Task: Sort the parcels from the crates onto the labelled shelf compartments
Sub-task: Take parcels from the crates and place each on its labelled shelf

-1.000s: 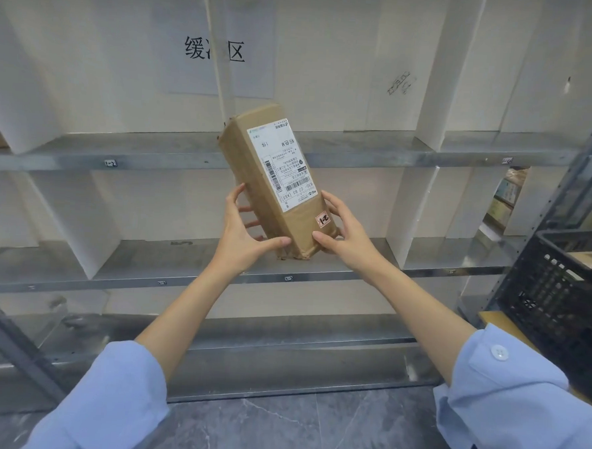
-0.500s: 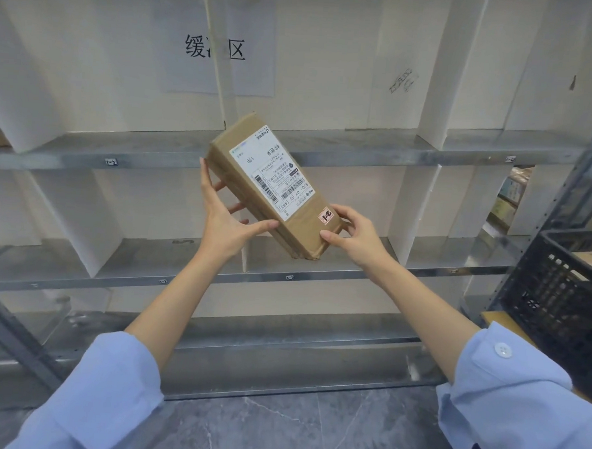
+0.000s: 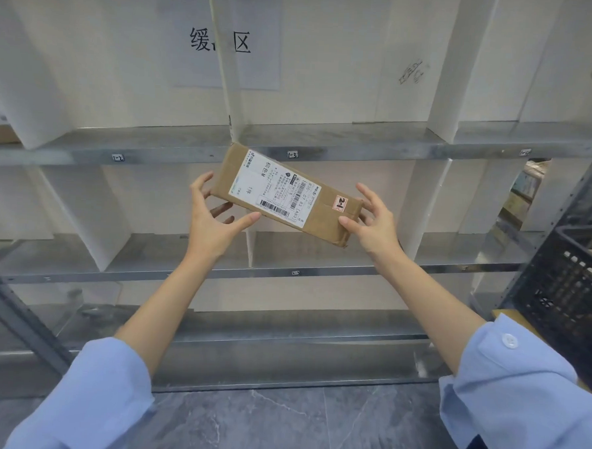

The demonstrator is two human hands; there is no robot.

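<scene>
Brown cardboard fills the middle of your view: the parcel (image 3: 282, 192) hangs in the air in front of the shelf (image 3: 360, 148), held between both your hands. It is tilted, with its left end higher than its right. Its upper left corner overlaps the front edge of the upper metal board, just under a white divider (image 3: 226, 93). Its lower right corner hangs above the middle board.

Your left hand (image 3: 212, 223) grips the left end, thumb along the lower edge and fingers reaching behind. Your right hand (image 3: 373, 225) grasps the right end, thumb on the front face near the corner and fingers curled round the back.

Behind the parcel the compartments stand open to either side of a thin divider. The black crate (image 3: 565, 290) sits well apart from your right hand.

The white shipping label (image 3: 272, 188) faces you, and the small sticker (image 3: 341, 202) beside it reads 2-1. Most of your left fingers are hidden behind the cardboard. The paper sign (image 3: 225, 42) on the back wall has its middle character covered by the divider. The tags on the shelf edges are too small to read. The crate is cut off by the right edge of the view, and its contents are hard to make out.
</scene>
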